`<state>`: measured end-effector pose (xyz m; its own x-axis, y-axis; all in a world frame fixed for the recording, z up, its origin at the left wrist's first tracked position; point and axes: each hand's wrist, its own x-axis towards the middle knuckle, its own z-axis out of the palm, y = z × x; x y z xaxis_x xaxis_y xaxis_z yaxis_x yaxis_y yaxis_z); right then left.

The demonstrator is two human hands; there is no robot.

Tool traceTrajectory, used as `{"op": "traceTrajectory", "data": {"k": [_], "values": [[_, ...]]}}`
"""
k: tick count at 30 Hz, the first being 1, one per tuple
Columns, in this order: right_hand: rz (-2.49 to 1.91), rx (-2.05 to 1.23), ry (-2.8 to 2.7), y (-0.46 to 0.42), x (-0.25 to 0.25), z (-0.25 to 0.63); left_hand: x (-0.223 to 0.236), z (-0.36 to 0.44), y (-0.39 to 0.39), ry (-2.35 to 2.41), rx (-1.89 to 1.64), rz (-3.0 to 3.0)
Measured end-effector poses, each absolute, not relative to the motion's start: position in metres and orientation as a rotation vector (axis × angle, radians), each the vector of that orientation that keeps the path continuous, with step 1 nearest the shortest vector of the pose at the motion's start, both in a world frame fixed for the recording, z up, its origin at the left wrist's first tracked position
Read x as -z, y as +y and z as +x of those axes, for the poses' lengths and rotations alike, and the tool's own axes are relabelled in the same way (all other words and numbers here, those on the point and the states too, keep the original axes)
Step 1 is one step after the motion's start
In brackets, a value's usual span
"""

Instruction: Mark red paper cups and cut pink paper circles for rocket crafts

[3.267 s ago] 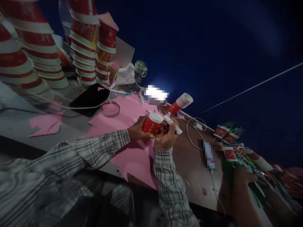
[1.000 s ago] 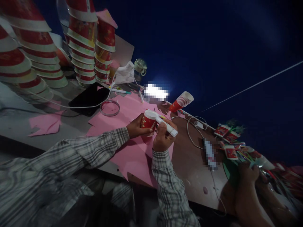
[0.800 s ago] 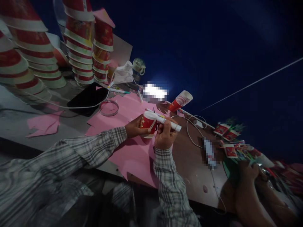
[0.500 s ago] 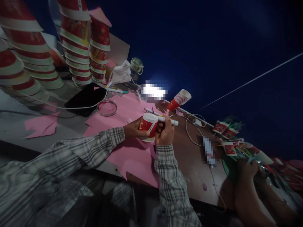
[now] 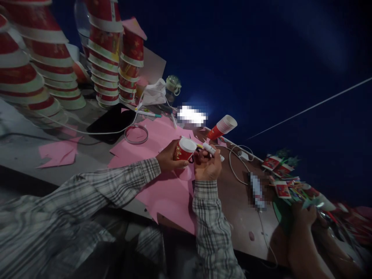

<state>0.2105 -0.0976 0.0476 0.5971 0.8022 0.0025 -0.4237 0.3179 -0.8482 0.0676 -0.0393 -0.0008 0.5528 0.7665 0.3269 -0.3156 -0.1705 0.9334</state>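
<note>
My left hand [image 5: 170, 157] is closed around a red paper cup [image 5: 184, 151] with a white top facing me, its thumb along the near side. Just to the right, my right hand [image 5: 209, 166] grips a white marker pen [image 5: 212, 150] between thumb and fingers, palm turned up. The pen is apart from the cup and slants down to the right. Beneath both hands lie large sheets of pink paper [image 5: 167, 193]. Scissors on the paper are mostly hidden behind the cup and my right hand.
Tall stacks of red cups [image 5: 104, 66] stand at the left, near a black tablet [image 5: 112, 124] and a tape ring [image 5: 136, 134]. A leaning cup stack [image 5: 223, 127] is behind my hands. Another person's hand [image 5: 305, 213] is at the right by decorated cups [image 5: 282, 189].
The marker has moved away from the cup's side, and my right hand has turned palm up with it. The cup has tilted, and its printed strip no longer shows. The camera view has shifted slightly.
</note>
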Motion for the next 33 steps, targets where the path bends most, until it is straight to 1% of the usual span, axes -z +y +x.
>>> {"op": "traceTrajectory", "data": {"k": [6,13,16,22,33], "values": [[-0.893,-0.715,-0.482,-0.104,-0.052,0.199,0.009,0.066,-0.036,0.617,-1.283,1.772],[-0.875,-0.705,-0.502,-0.101,-0.050,0.199,0.002,0.061,-0.031,0.652,-1.289,1.996],[-0.871,-0.789,-0.483,-0.098,-0.049,0.200,0.001,0.062,-0.031,0.636,-1.320,1.986],[-0.842,-1.080,-0.463,-0.096,-0.049,0.206,0.001,0.063,-0.035,0.614,-1.288,1.945],[-0.751,-1.220,-0.331,-0.095,-0.049,0.212,0.014,0.068,-0.035,0.651,-1.288,1.842]]}}
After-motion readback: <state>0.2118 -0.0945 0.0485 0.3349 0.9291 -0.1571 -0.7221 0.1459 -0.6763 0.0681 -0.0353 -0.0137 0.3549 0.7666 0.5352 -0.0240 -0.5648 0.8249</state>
